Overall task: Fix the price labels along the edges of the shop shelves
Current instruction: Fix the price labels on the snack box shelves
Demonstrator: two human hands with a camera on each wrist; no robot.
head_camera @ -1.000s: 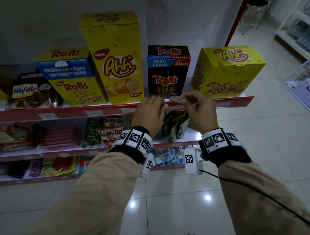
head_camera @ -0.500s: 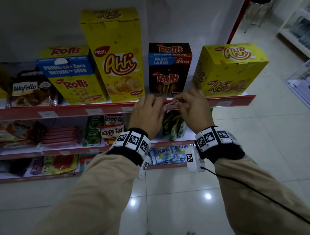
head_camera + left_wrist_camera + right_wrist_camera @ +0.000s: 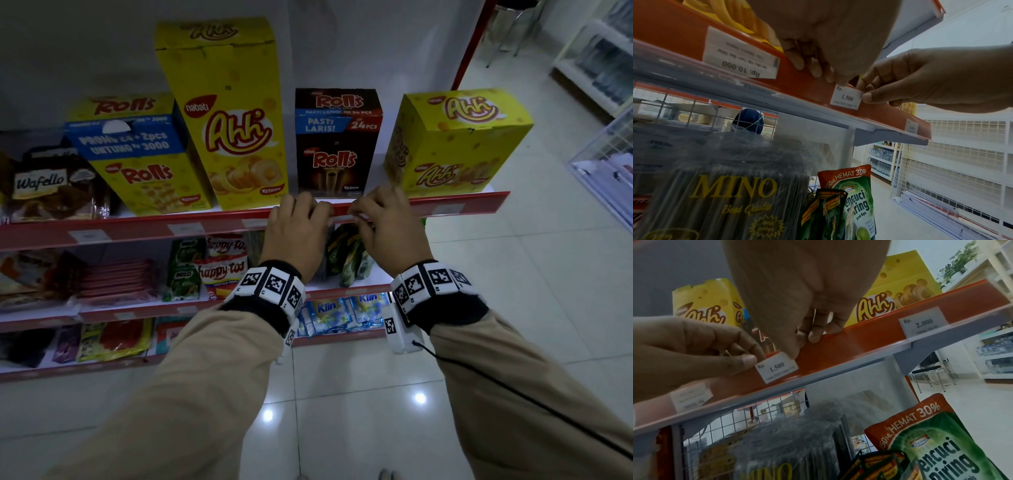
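Two hands (image 3: 296,233), three yellow snack boxes (image 3: 455,140), one dark Rolls box (image 3: 337,144), three red shelf edges (image 3: 137,229).

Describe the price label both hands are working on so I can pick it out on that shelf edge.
Find the red edge strip of the top shelf, below the dark brown Rolls box. The label sits between the left hand and right hand. Its neighbours read 10.000 and 2.000; this one reads Rp. 1.500.
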